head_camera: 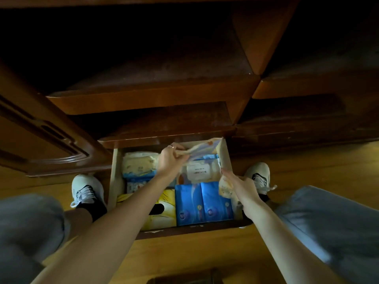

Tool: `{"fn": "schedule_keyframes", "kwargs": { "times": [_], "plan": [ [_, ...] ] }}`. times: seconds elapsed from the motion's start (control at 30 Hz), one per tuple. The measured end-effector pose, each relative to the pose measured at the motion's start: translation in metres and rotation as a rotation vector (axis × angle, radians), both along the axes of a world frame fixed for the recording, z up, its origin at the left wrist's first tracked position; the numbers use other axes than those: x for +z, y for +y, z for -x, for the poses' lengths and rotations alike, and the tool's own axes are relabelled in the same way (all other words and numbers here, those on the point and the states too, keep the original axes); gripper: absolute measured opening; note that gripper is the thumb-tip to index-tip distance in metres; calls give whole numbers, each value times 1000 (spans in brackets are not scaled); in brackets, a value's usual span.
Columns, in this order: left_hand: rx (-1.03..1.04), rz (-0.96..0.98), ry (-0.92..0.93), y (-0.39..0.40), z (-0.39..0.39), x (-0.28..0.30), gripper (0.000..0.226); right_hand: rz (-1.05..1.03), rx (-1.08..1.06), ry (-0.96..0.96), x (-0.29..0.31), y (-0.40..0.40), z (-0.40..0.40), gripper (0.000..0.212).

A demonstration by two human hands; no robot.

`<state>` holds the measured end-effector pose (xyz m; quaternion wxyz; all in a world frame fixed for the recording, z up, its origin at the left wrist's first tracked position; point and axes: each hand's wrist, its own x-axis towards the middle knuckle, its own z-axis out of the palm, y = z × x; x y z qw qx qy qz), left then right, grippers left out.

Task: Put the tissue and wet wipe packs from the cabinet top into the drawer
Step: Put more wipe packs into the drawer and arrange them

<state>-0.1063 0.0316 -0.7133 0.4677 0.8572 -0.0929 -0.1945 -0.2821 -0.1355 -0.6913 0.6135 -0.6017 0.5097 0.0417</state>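
The open wooden drawer (117, 171) sits low between my feet and holds several packs. My left hand (171, 160) grips a pale blue and cream pack (205, 149) at the drawer's back right corner. My right hand (240, 186) holds a small cream pack (225, 187) against the drawer's right wall. Below lie two blue tissue packs (203, 201), a yellow pack (166, 208), a white wet wipe pack (198, 171), and cream and blue packs (139, 165) at the left.
Dark wooden cabinet shelves (153, 85) step up above the drawer, with a carved cabinet door (41, 130) at the left. My white shoes (86, 189) (259, 175) flank the drawer on the wooden floor (205, 257). My grey-trousered knees (328, 226) fill the lower corners.
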Motion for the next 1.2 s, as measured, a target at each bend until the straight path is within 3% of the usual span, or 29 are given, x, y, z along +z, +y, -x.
{"fn": "schedule_keyframes", "kwargs": {
  "times": [0.07,0.13,0.23,0.3,0.43,0.47,0.53,0.7,0.83,0.87,0.93,0.97,1.07,1.2],
  "plan": [
    [-232,-109,34,-11,2,-14,28,-49,13,-10,1,-5,0,47],
    [-476,-411,-69,-12,5,-34,27,-73,40,-41,-3,-9,2,51],
    [-640,-627,-53,2,9,-58,32,-99,44,-53,-7,-8,4,57],
    [-717,-694,-71,5,12,-64,43,-104,67,-60,-8,-8,3,44],
    [-539,-560,-291,-11,7,-51,8,-103,69,-69,-3,-3,-1,50],
    [-501,-514,-319,-19,2,-49,8,-111,69,-71,-3,-3,-1,53],
    [-529,-481,-322,-38,-8,-52,23,-128,69,-79,-7,-3,0,55],
    [-613,-668,-127,-70,-30,-72,61,-149,109,-57,-11,-5,2,55],
    [-616,-747,-178,-77,-40,-87,74,-114,117,-52,-18,-1,4,81],
    [-625,-764,-192,-79,-43,-89,79,-118,125,-57,-19,0,3,79],
    [-663,-799,-165,-81,-52,-89,92,-129,154,-75,-23,-1,0,47],
    [-674,-814,-151,-81,-56,-89,96,-142,170,-90,-25,-1,0,41],
    [-690,-846,-178,-74,-65,-92,85,-126,198,-99,-28,1,0,55],
    [-542,-775,-116,-70,-56,-93,86,-147,207,-115,-25,2,-2,56]
  ]
}}
